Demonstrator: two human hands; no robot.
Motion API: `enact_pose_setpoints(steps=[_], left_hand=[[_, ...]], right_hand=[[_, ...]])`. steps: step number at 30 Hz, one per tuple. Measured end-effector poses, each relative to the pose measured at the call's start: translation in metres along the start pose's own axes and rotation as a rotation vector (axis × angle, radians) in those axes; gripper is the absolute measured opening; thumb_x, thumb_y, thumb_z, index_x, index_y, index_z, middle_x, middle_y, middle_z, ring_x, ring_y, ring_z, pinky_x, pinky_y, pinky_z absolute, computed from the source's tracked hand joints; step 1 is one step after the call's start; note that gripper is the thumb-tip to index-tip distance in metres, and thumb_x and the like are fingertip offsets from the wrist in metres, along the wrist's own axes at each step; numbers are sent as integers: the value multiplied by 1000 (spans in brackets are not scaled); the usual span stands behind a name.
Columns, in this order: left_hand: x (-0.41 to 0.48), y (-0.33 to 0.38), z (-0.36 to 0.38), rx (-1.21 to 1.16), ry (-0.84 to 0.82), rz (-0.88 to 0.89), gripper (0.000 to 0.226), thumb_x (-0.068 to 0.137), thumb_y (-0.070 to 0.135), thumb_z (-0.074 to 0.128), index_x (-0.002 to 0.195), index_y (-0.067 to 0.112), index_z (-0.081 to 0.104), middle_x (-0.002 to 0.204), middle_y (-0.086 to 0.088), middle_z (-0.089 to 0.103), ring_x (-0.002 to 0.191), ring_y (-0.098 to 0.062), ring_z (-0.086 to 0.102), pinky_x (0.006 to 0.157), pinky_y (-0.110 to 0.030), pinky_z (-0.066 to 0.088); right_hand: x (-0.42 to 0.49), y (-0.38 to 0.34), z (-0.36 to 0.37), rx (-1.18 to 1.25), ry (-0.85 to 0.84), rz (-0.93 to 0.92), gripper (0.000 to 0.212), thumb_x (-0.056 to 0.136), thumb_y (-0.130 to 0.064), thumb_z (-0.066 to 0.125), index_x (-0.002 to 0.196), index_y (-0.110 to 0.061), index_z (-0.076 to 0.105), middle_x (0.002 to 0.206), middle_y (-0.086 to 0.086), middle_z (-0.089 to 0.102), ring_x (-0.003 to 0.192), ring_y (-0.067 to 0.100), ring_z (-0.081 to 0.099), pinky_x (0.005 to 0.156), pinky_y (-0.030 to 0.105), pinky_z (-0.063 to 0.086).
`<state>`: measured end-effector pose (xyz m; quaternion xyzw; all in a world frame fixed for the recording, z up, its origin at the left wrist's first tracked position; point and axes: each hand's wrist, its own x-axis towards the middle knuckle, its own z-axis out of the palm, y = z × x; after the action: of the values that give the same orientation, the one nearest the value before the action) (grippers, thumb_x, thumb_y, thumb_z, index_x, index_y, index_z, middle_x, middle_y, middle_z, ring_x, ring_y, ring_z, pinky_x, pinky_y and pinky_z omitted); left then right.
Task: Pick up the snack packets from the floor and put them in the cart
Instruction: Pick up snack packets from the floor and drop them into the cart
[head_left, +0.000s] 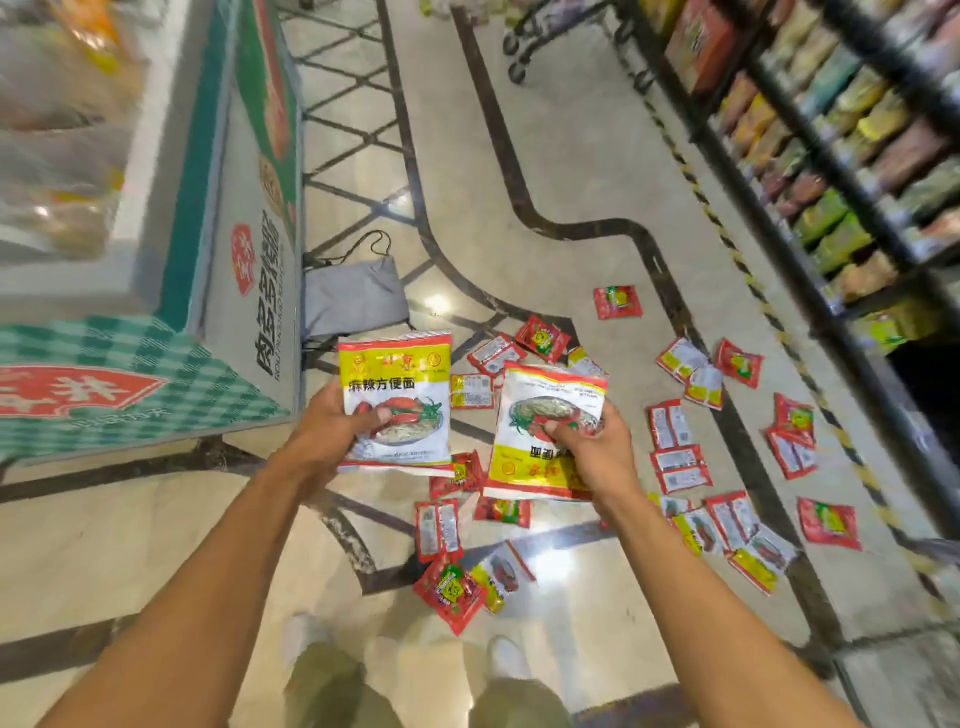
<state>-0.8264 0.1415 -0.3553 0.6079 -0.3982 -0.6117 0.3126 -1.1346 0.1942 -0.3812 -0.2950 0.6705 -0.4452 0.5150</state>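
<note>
Early in the pickup, judging by the floor.
Grips white-yellow-red plastic noodle packets (395, 379) in left hand (332, 426) and right hand (592, 447); leaves many small red sachets (826, 522) strewn on pale tiled floor (597, 156).

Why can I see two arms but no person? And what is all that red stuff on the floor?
The camera sits on the person's head and looks down, so you see just what they see. There is only this one picture. The left hand grips a white and yellow packet, and the right hand grips a second packet, turned upside down. The red stuff is many small red packets scattered over the shop floor. A grey bag lies further off, beside a big display chest, and shelves full of food run along the right. At the top edge you can just see wheels, probably the cart where the packets should go.
</note>
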Motion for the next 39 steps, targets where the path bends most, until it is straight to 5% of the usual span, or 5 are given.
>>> enact_pose_setpoints(steps=[5, 14, 18, 26, 39], left_hand=[[-71, 72, 60, -32, -40, 104, 45, 87, -14, 67, 120, 15, 60, 120, -9, 73, 113, -22, 70, 92, -27, 57], [-171, 129, 160, -27, -120, 260, 48, 85, -15, 68, 115, 23, 62, 104, 6, 79, 97, -11, 74, 73, -18, 56], [-205, 136, 202, -10, -188, 292, 46, 86, -12, 70, 121, 15, 61, 113, -8, 77, 103, -28, 75, 84, -42, 61], [-281, 132, 300, 52, -345, 393, 40, 87, -10, 71, 119, 11, 61, 102, -6, 78, 78, -10, 76, 58, -19, 56], [-407, 83, 501, 172, -691, 355, 38, 88, 1, 75, 117, 22, 63, 109, -8, 78, 93, -33, 77, 78, -54, 62]], right_hand=[[-61, -80, -79, 37, 26, -100, 43, 84, 11, 76, 113, -18, 62, 102, 2, 79, 89, 15, 77, 77, 31, 64], [-148, -117, -194, 126, 150, -203, 47, 82, 0, 82, 121, -19, 63, 110, 4, 78, 97, 23, 77, 86, 45, 63], [-185, -118, -242, 161, 234, -244, 48, 82, -6, 84, 122, -22, 62, 108, 1, 79, 92, 17, 78, 83, 43, 64], [-277, -99, -347, 228, 406, -349, 50, 81, -6, 85, 121, -27, 62, 111, 1, 79, 96, 23, 78, 81, 47, 64], [-458, -30, -536, 259, 723, -387, 44, 85, 1, 80, 119, -17, 59, 106, 7, 78, 87, 20, 79, 70, 41, 65]])
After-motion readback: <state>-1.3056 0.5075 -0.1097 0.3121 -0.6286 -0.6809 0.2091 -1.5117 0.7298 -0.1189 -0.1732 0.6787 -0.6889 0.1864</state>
